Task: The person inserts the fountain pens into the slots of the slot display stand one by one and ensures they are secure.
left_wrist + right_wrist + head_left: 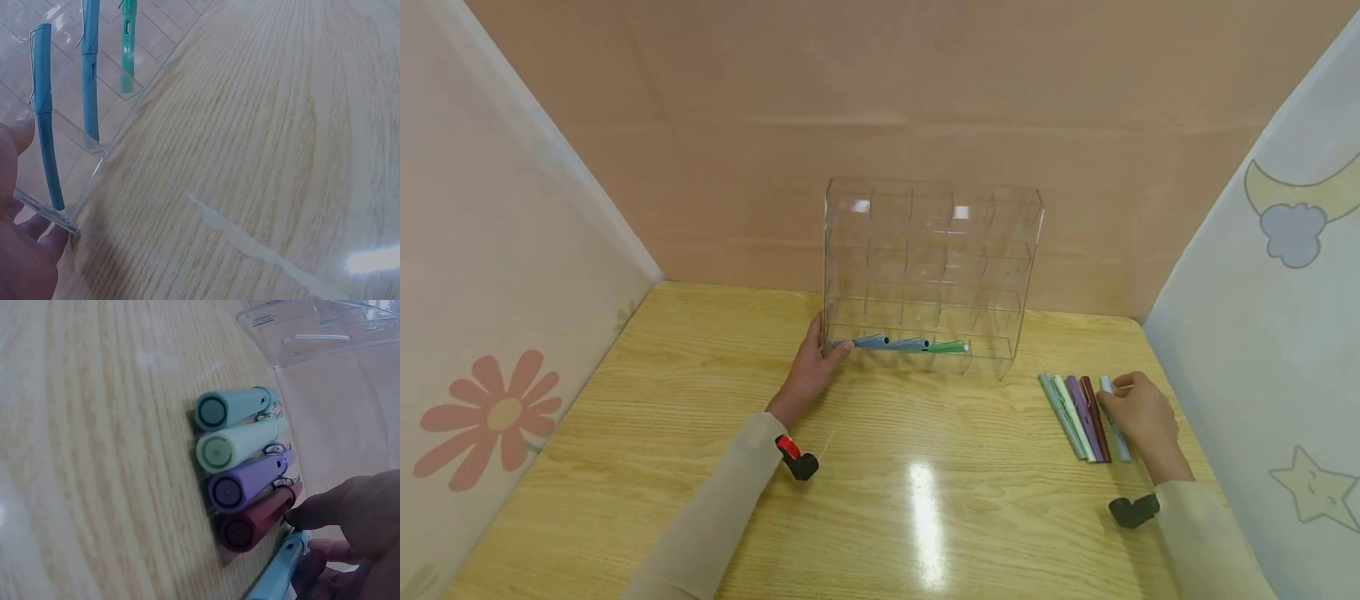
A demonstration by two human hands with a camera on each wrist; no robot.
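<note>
From my remote seat I see a person's two bare hands over a wooden table (970,417), with a clear plastic rack (1031,265) standing near the middle of its far edge. The right hand (1144,412) is near the table's right edge and pinches a light blue pen (279,569) near its far end, thumb on one side, fingers on the other. That pen lies on the table as the rightmost of five, its long axis running from near edge to far edge, the far end leaning slightly left. Beside it, going left, lie a dark red pen (1096,419), a purple pen (1085,417), a pale green pen (1074,419) and a grey-green pen (1062,417), all nearly parallel.

The relation I judge to matter most: the rack is to the left of this pinch and farther back, and the pens in its lowest tier lie left to right, crosswise to the pinched one. They are two blue pens (910,344), then a green pen (947,347). The right hand is the nearer to the loose pens; the left hand (810,367), well apart from them, grips the rack's lower left corner, thumb close to the leftmost blue pen.
</note>
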